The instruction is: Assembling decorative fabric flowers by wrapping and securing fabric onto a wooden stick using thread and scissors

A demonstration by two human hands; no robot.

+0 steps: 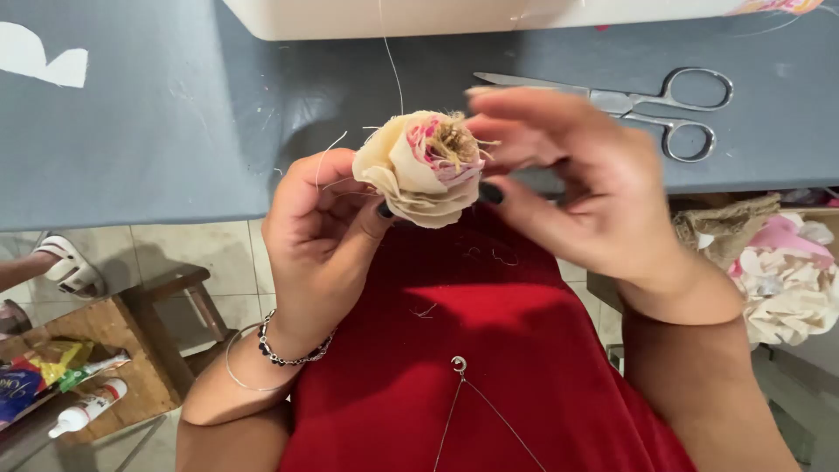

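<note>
A cream fabric flower (421, 168) with pink inner layers and a frayed brown centre is held above my red-clothed lap. My left hand (316, 234) grips it from below and the left, thumb against its underside. My right hand (584, 182) touches the flower's right side with thumb and fingertips, the other fingers spread above it. A thin thread (393, 65) runs up from the flower toward the white sewing machine base (454, 17).
Steel scissors (647, 107) lie on the grey-blue table (157, 114) behind my right hand. A box of fabric flowers and scraps (778, 271) stands at the right. At lower left a wooden stool (131, 350) carries a glue bottle (87, 408) and a packet. Someone's sandalled foot (65, 267) is at left.
</note>
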